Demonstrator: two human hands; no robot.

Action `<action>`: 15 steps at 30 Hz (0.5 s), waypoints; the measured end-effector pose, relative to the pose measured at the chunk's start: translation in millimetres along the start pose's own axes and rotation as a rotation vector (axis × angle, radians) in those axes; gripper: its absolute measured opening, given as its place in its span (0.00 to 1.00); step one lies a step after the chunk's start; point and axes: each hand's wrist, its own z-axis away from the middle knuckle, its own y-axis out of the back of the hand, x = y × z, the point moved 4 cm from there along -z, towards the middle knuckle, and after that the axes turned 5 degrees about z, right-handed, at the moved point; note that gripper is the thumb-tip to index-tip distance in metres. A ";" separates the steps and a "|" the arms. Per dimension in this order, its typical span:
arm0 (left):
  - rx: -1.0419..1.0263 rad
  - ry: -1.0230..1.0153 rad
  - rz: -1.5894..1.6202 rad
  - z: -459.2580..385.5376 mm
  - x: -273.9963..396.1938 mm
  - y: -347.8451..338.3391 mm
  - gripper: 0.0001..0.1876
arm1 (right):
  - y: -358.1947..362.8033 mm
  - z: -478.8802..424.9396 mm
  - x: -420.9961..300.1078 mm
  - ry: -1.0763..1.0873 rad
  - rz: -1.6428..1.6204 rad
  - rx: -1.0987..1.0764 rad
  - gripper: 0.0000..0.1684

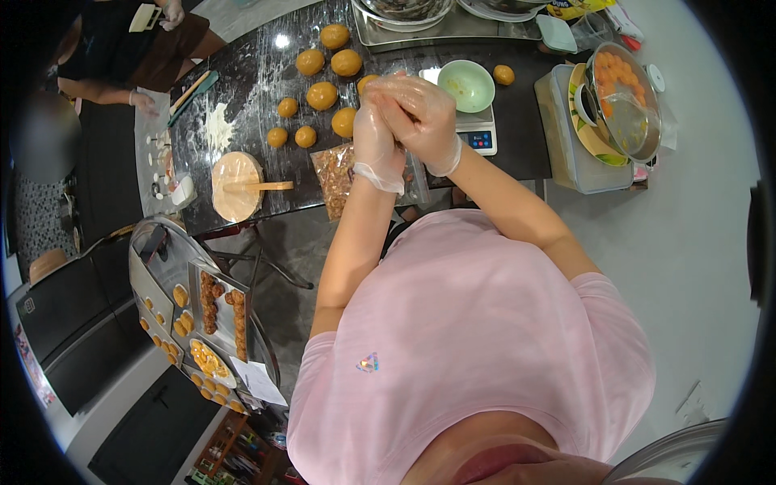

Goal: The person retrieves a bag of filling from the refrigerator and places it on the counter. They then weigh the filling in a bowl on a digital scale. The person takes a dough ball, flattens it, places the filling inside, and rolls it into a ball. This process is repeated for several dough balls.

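My left hand (pixel 371 136) and my right hand (pixel 427 112), both in clear plastic gloves, press together above the dark table. My right hand's fingers wrap over my left; anything between the palms is hidden. Smooth yellow-brown dough balls (pixel 321 96) in larger and smaller sizes sit just beyond and left of my hands. Partly beneath my left wrist lies a clear bag of chopped brown filling (pixel 332 176). To the right of my hands, a pale green bowl (pixel 467 85) rests on a white digital scale (pixel 487 144). One more dough ball (pixel 504 74) lies beyond the scale.
White flour (pixel 218 128) and a wrapped wooden press (pixel 237 187) are on the table's left. At right, a metal bowl of orange balls (pixel 618 73) tops a plastic box (pixel 555 121). Trays of formed pieces (pixel 209 303) stand lower left. A co-worker's gloved hand (pixel 144 103) is across the table.
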 end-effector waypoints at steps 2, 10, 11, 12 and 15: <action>0.129 0.009 0.033 1.1 -1.0 2.4 0.19 | -4.3 2.5 22.1 -0.116 -0.148 -0.174 0.13; -0.038 0.028 0.276 0.7 7.3 5.8 0.18 | -0.8 8.9 16.7 -0.314 -0.188 -0.042 0.35; -0.017 0.108 0.299 1.3 11.6 7.3 0.18 | 1.0 9.0 19.3 -0.285 -0.189 -0.059 0.35; 0.006 0.181 0.322 2.9 15.7 9.7 0.18 | 0.4 9.2 19.0 -0.255 -0.194 -0.080 0.35; -0.008 0.138 0.141 -4.5 11.1 13.8 0.18 | -4.7 11.5 6.7 -0.063 -0.046 -0.159 0.30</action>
